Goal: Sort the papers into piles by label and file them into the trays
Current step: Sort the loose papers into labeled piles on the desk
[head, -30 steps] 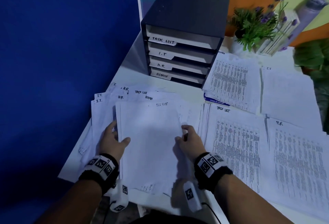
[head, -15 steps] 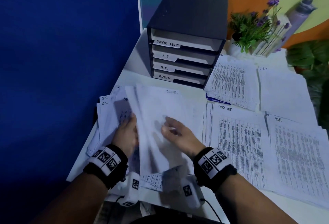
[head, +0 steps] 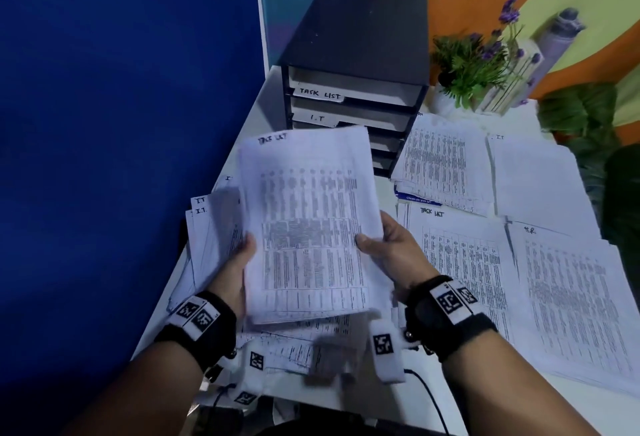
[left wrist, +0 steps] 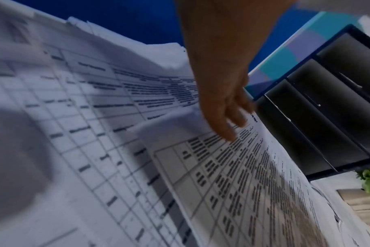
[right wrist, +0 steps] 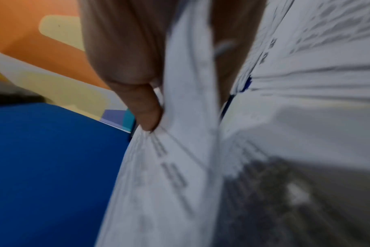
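I hold a sheet (head: 308,227) marked "TASK LIST" up over the surface (head: 249,124), printed side toward me. My right hand (head: 391,252) pinches its right edge, thumb on the front and fingers behind; the right wrist view shows the thumb pressed onto the paper. My left hand (head: 235,262) is at the left edge with the thumb at the margin; the left wrist view shows its fingers (left wrist: 228,120) nearly straight, lying against paper, so I read it as steadying, not gripping.

Under and left of the sheet lies the unsorted heap (head: 207,227), some corners marked "I.T." To the right lie four sorted piles: a task-list pile (head: 464,262) just beside my right hand, an H.R. pile (head: 571,290) beyond it, an I.T. pile (head: 533,172) and one more pile (head: 443,162) behind, its label cut off. The tray unit (head: 356,65) stands at the back, its top trays tagged "TASK LIST" and "I.T."; the lower tags are hidden by the sheet.

The sheet is light and limp. It bows between my hands and would flop if held by one corner, and it will slide readily over other paper. I judge mid-edge pinches best, thumb over and fingers under, and I would lay it flat onto the task-list pile, since a careless drop could skate it across the neighbouring piles.
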A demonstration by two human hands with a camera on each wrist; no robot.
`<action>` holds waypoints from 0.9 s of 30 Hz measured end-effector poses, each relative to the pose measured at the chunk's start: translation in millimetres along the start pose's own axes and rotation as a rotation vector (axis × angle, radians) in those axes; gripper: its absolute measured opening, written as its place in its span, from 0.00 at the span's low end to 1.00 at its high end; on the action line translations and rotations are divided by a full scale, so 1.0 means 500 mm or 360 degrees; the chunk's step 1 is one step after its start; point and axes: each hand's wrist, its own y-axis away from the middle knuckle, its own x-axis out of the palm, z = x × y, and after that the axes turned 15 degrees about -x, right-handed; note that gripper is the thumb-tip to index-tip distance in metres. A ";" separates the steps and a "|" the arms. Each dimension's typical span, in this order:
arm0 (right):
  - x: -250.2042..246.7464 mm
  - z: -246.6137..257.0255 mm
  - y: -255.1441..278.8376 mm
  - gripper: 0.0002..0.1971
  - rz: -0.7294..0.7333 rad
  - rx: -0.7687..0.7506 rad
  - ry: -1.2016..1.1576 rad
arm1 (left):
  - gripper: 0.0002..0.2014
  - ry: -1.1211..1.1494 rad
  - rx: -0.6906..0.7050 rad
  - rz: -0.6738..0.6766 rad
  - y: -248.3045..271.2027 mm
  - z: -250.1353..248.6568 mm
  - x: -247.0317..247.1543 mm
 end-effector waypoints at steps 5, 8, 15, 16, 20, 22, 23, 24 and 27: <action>-0.036 -0.115 0.009 0.31 -0.0174 0.0297 0.0569 | 0.18 -0.0503 0.0319 -0.0478 -0.016 0.011 -0.010; -0.040 -0.157 0.010 0.27 -0.0261 0.0355 0.0674 | 0.17 -0.0665 0.0285 -0.0610 -0.031 0.025 -0.025; -0.033 -0.189 0.004 0.06 -0.0348 0.0326 0.1115 | 0.15 -0.0950 0.0317 -0.0680 -0.050 0.048 -0.034; -0.036 -0.191 0.004 0.07 -0.0355 0.0292 0.1189 | 0.13 -0.1036 0.0327 -0.0728 -0.050 0.047 -0.032; -0.061 -0.195 0.010 0.11 -0.0407 0.0315 0.1296 | 0.07 -0.1158 0.0424 -0.0823 -0.042 0.044 -0.024; -0.078 -0.196 0.013 0.11 -0.0431 0.0318 0.1289 | 0.07 -0.1166 0.0450 -0.0876 -0.038 0.041 -0.024; -0.086 -0.195 0.014 0.11 -0.0450 0.0318 0.1292 | 0.07 -0.1141 0.0454 -0.0898 -0.040 0.040 -0.027; -0.093 -0.195 0.014 0.11 -0.0473 0.0309 0.1290 | 0.07 -0.1101 0.0436 -0.0903 -0.044 0.040 -0.032; -0.100 -0.189 0.014 0.05 -0.0508 0.0291 0.1103 | 0.20 -0.1006 0.0425 -0.0889 -0.050 0.041 -0.038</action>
